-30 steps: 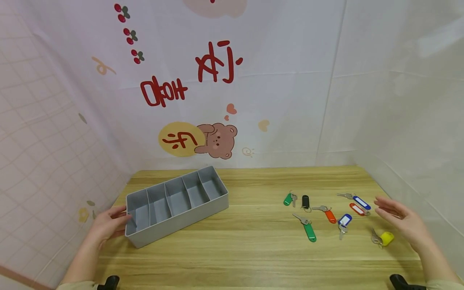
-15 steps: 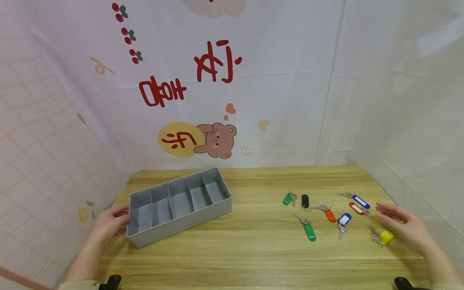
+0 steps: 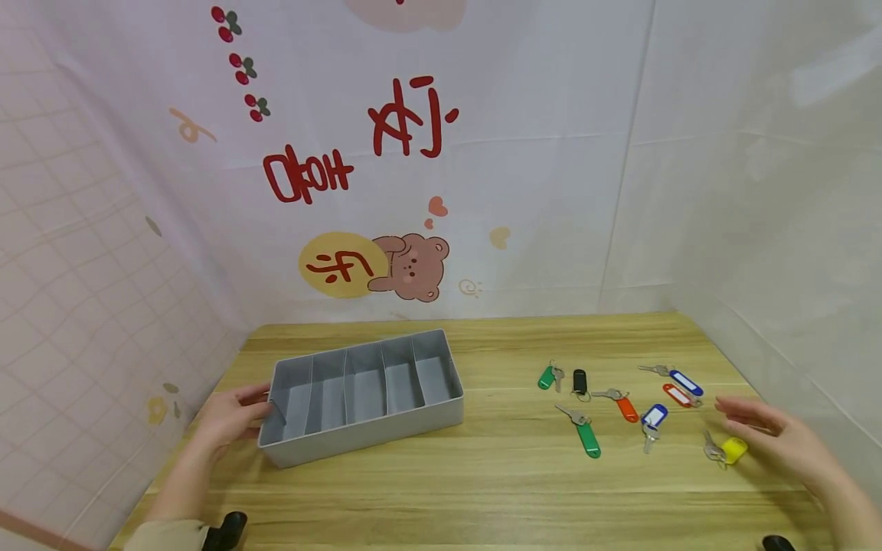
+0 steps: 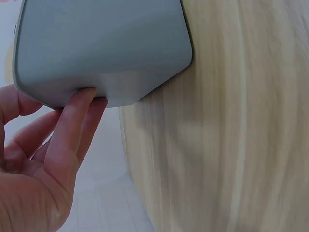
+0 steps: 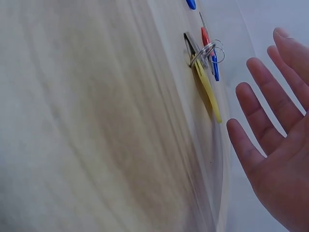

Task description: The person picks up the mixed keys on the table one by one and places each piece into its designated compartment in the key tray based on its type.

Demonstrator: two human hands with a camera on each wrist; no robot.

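A grey box with several compartments in a row (image 3: 406,428) stands on the table's left half. My left hand (image 3: 230,417) grips the box's left end. In the left wrist view, fingers (image 4: 72,125) of that hand press the outer end wall, while the thumb goes over the rim. My right hand (image 3: 785,440) hovers at the table's right side with its fingers extended, holding nothing. Closest to it lies a yellow key tag with a key (image 3: 734,450). The right wrist view shows the spread fingers apart from that yellow tag (image 5: 206,89).
Other tagged keys lie on the wooden table (image 3: 441,505): a long green tag (image 3: 589,440), a short green tag (image 3: 547,377), a black tag (image 3: 580,381), an orange tag (image 3: 627,409), a red-framed tag (image 3: 677,395), two blue tags (image 3: 685,383). White cloth (image 3: 551,191) walls surround the table.
My left hand has moved the box to the right and turned it slightly, so its long side lies closer to level with the table's back edge. My right hand has shifted slightly toward me.
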